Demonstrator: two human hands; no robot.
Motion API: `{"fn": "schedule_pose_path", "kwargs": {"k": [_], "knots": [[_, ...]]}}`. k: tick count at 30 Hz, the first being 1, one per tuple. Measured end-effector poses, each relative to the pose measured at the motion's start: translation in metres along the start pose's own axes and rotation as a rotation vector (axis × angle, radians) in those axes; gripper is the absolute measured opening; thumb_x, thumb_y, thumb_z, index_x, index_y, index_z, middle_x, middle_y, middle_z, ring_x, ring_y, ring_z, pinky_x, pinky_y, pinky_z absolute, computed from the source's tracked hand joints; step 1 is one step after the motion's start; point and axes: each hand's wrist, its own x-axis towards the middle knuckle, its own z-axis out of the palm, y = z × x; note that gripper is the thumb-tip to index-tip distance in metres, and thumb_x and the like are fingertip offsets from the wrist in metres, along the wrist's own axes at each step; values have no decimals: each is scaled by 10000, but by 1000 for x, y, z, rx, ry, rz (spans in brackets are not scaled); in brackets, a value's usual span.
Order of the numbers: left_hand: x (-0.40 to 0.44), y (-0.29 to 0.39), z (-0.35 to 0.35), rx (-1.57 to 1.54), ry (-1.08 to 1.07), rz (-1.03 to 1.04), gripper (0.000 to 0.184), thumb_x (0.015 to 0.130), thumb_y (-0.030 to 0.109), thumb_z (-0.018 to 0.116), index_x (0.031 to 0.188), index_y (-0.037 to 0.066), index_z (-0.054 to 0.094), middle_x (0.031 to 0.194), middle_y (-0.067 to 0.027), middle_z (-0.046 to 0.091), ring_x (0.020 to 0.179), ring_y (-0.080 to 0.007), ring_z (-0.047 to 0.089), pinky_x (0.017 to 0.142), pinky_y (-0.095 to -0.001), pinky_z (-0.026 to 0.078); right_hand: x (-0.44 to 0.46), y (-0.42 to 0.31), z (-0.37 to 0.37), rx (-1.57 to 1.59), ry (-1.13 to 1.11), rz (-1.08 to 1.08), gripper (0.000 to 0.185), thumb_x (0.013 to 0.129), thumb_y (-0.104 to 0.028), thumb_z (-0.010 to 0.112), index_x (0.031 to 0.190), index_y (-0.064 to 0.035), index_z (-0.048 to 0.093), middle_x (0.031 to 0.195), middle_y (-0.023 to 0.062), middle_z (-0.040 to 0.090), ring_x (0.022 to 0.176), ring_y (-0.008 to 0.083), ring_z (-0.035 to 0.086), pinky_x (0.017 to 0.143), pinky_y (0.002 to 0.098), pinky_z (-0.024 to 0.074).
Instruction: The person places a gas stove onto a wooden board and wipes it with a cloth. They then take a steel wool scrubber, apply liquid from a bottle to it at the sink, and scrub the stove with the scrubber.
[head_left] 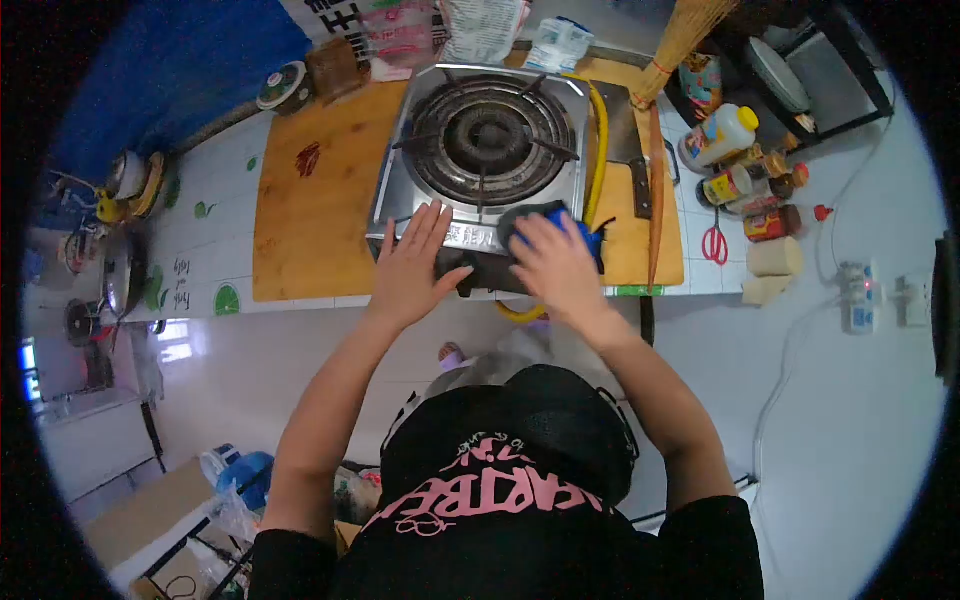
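Note:
A steel gas stove (395, 190) with one round black burner stands on a wooden board. My left hand (412, 265) lies with fingers spread on the stove's front left edge and holds nothing. At the front right, my right hand (552, 258) presses a dark blue and black cloth (592, 240) against the stove's front panel. Part of the cloth is hidden under the fingers. A yellow hose (600, 150) runs along the stove's right side and shows again below the counter edge.
Right of the stove are a cleaver (641, 188), red scissors (714, 245), a white bottle (718, 138) with a yellow cap and several jars. A straw brush (690, 40) leans behind. The wooden board (325, 220) extends left, with dried red chillies (308, 158) on it.

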Motion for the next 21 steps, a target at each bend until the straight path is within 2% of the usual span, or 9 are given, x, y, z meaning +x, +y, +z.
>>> {"fn": "schedule_pose_path", "kwargs": {"k": [2,4,7,8,12,13,15,17,21], "knots": [[0,-1,3,9,9,14,785,869,522,502,1464,111,197,1517,-99,206,1406,-254,169,1113,-533,100,-12,18,0,-34,32,60,342,847,-243,570,1153,-90,580,1313,99,481,1271,264,383,1070,527,231],[-1,-3,7,24,23,24,744,890,484,486,1464,110,195,1520,-91,195,1408,-243,154,1118,-524,83,-14,27,8,262,245,303,319,865,-222,558,1130,-45,579,1311,136,475,1259,323,383,1051,541,252],[1,-8,12,43,29,45,695,913,432,464,1464,110,190,1519,-89,195,1405,-245,161,1119,-523,77,-13,4,21,228,342,301,307,876,-214,550,1105,-11,575,1311,156,467,1251,364,376,1047,552,257],[0,-9,12,38,21,46,664,924,386,456,1465,110,184,1518,-88,195,1403,-248,162,1120,-519,74,-16,-6,19,89,283,270,293,862,-208,560,1094,-30,581,1318,136,468,1260,331,376,1057,538,250],[-1,-9,15,53,41,54,659,925,367,460,1464,110,183,1519,-87,190,1404,-248,154,1119,-517,81,-26,-29,15,-17,133,134,326,773,-157,602,1085,-65,582,1324,95,474,1254,279,402,1063,505,253],[0,-8,16,44,40,47,668,910,331,482,1464,110,183,1520,-84,188,1406,-248,149,1120,-515,83,-22,-31,19,-24,137,130,326,773,-157,602,1085,-65,582,1324,95,474,1254,279,402,1063,505,253],[1,-9,14,40,50,48,680,894,294,505,1464,109,183,1521,-81,187,1408,-248,144,1120,-512,85,-4,-43,30,19,106,-61,338,771,-167,598,1097,-81,582,1326,87,475,1254,260,406,1062,469,273],[-2,-10,11,77,65,60,666,859,254,524,1444,110,241,1500,-74,241,1390,-226,210,1115,-499,141,23,-55,32,65,131,-107,358,771,-168,598,1120,-95,575,1326,73,476,1253,238,410,1055,442,289],[-1,-20,12,-89,96,99,692,812,160,530,1438,81,247,1490,-71,269,1384,-212,229,1117,-469,156,28,-40,23,46,68,-153,383,781,-196,610,1149,-102,558,1316,62,483,1248,233,417,1029,437,310]]}}
